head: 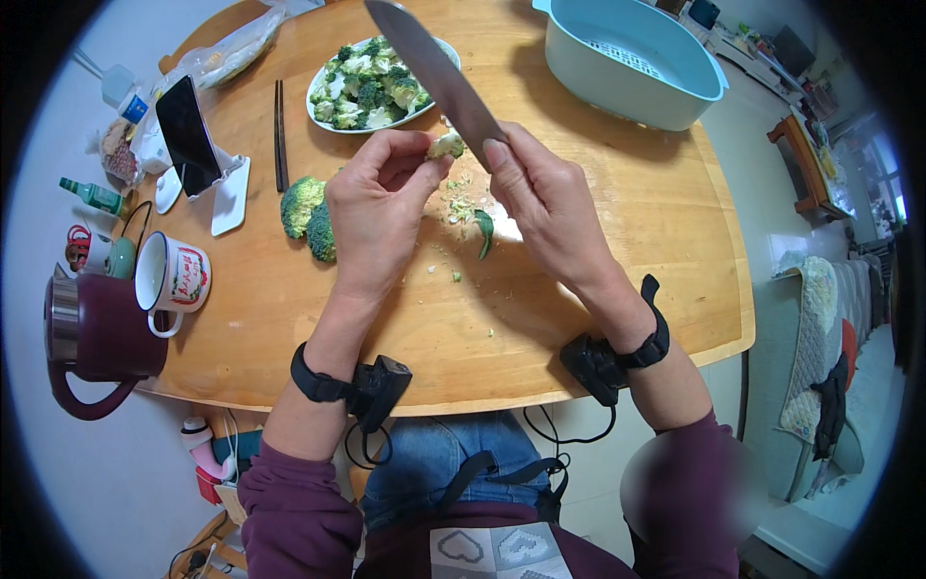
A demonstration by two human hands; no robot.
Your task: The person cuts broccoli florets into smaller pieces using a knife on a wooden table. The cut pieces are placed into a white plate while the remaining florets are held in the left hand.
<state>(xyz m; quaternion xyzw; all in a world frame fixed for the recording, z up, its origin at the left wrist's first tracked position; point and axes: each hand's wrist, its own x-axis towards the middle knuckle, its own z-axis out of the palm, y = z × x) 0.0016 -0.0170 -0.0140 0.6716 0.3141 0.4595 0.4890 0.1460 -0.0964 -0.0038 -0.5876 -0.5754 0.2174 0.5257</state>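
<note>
Pinched between the thumb and fingers of my left hand [383, 206] is a small broccoli floret [445, 146]. My right hand [546, 195] grips a broad-bladed kitchen knife [441, 72], its blade pointing up and left beyond the floret. An oval plate [312, 108] heaped with cut broccoli pieces [365, 87] lies above my left hand. Larger broccoli heads [302, 210] rest on the table just left of that hand, partly hidden by it. A green leaf [484, 233] and broccoli crumbs [461, 206] are scattered on the wood between my hands.
On the wooden table [665, 239], a light blue basin [629, 87] stands at the back right. Dark chopsticks [281, 137], a phone [188, 137] on a white stand [231, 199], an enamel mug [173, 275] and a maroon kettle [108, 326] are on the left.
</note>
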